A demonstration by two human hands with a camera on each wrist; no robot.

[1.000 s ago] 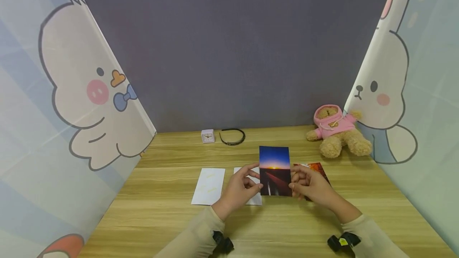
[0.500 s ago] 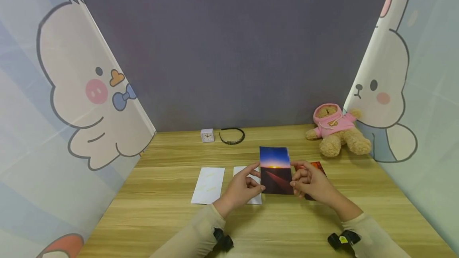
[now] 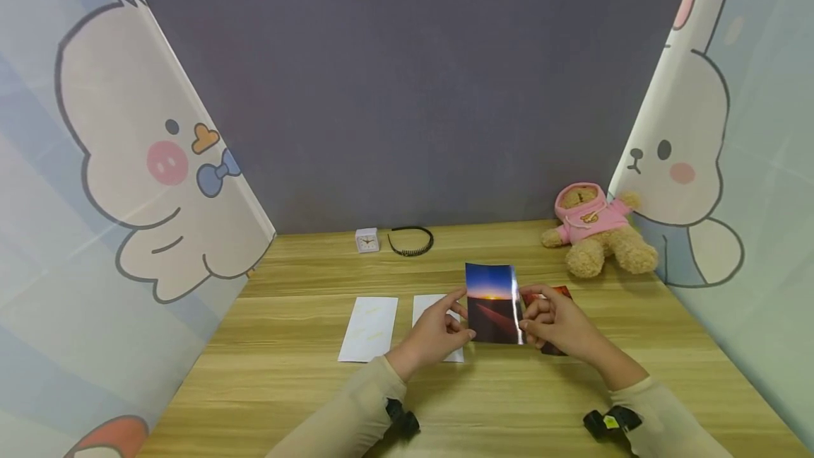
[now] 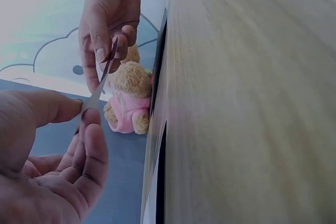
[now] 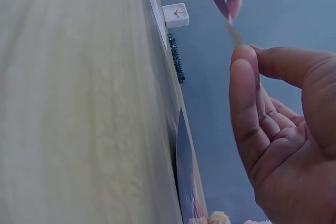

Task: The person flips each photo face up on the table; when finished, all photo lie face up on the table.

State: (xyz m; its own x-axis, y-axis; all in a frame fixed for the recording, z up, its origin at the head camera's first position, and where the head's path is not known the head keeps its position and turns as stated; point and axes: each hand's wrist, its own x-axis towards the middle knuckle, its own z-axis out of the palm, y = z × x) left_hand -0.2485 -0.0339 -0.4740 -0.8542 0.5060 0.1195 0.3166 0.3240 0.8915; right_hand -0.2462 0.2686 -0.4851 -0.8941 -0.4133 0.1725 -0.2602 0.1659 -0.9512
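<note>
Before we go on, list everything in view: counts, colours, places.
Wood-grain table: 1, yellow-brown, foreground
Glossy sunset photo: 1, blue over dark, held above table
Rectangular picture: 1, red-orange, on table, partly hidden
Rectangular cards: 2, white, table, left of photo
Square clock: 1, pale, table's back
Toothed headband: 1, black, right of clock
Plush bear in hoodie: 1, brown-and-pink, back right
Backdrop: 1, dark grey, behind
Cartoon-printed panels: 2, pale, both sides
Sleeves: 2, beige, foreground
Wrist cameras: 2, black, on sleeves
Left hand: 1, pinching photo's left edge
Right hand: 1, pinching photo's right edge

The photo (image 3: 493, 311) is above the table (image 3: 254, 387), right of two sheets (image 3: 369, 329); the teddy bear (image 3: 599, 226) is near the back right corner.
</note>
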